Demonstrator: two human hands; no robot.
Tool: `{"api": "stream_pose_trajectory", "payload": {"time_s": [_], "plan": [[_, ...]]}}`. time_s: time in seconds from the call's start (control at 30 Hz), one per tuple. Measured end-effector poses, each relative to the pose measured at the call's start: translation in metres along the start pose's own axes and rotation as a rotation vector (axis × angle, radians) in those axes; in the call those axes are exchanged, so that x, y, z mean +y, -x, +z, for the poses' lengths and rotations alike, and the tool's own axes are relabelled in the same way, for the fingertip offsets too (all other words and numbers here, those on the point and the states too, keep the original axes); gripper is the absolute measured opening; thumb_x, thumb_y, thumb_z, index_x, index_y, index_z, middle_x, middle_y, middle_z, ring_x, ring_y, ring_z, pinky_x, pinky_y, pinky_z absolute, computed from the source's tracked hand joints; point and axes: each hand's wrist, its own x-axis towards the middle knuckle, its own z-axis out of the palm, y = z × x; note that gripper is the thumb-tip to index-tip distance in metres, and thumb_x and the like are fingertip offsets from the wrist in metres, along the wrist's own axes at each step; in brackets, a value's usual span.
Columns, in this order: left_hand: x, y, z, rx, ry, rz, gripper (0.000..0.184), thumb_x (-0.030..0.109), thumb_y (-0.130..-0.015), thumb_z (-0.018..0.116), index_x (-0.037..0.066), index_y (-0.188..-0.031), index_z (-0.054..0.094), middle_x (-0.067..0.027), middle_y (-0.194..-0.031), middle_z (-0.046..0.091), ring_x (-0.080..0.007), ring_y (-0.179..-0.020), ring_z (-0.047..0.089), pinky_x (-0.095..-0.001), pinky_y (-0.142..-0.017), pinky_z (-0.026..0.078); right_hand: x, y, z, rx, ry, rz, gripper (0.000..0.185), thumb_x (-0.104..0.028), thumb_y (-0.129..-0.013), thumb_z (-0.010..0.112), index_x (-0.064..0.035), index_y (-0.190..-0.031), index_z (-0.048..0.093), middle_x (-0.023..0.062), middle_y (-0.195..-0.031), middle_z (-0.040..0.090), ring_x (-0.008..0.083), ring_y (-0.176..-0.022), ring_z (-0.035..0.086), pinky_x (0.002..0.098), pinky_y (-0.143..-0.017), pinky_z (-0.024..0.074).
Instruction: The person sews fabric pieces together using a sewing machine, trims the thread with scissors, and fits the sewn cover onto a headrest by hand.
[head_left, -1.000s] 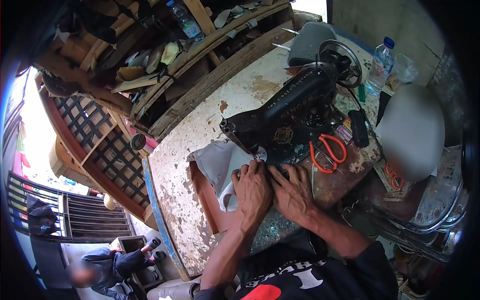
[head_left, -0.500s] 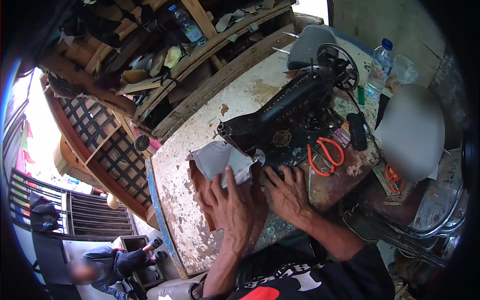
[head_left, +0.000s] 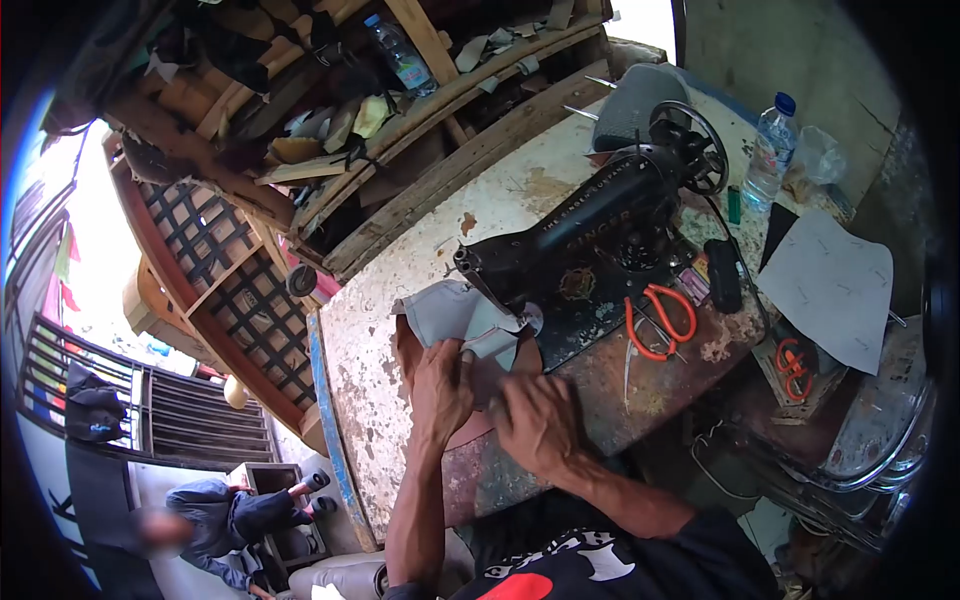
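A clear plastic bottle with a dark blue cap stands just right of the wheel end of the black metal sewing machine, with clear liquid visible inside. A crumpled transparent plastic bag touches or nearly touches it; its contents are too faint to make out. Beyond the machine, a rough wooden shelf holds a second clear, blue-capped bottle and a jumble of pale and dark scraps.

The pale grey piece with brown parts lies at the machine's needle end, whose head hides its far right corner. The left hand rests on the near side of the piece, fingers together; whether it pinches the material cannot be told. The right hand, curled and blurred, is in front of the machine; its grip cannot be told either, and it covers some of the brown material.

Orange-handled metal scissors lie before the machine's base, beside a black oblong object. Behind the wheel sits a grey textured object.
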Motion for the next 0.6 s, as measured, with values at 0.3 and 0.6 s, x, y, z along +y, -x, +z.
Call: {"api": "stream_pose_trajectory", "payload": {"time_s": [0.3, 0.6], "plan": [[0.011, 0.004, -0.005, 0.004, -0.027, 0.043, 0.023, 0.013, -0.102, 0.063, 0.001, -0.12, 0.063, -0.0225, -0.115, 0.063, -0.0441, -0.114, 0.059, -0.0526, -0.097, 0.047, 0.039, -0.026, 0.015, 0.033, -0.517, 0.532, 0.041, -0.02, -0.096, 0.078, 0.0011, -0.125, 0.059, 0.0124, -0.101, 0.077, 0.0278, -0.089, 0.076, 0.0391, -0.077, 0.0595], [0.026, 0.066, -0.057, -0.268, -0.065, 0.243, 0.125, 0.043, -0.079, 0.089, -0.003, -0.168, 0.015, -0.0266, -0.17, 0.031, -0.0428, -0.16, 0.026, -0.0613, -0.13, 0.012, -0.021, -0.01, -0.014, -0.129, -1.436, 0.752, 0.029, -0.022, -0.1, 0.074, -0.0072, -0.125, 0.073, -0.0055, -0.096, 0.07, 0.0037, -0.077, 0.061, 0.0226, -0.067, 0.0486]]}}
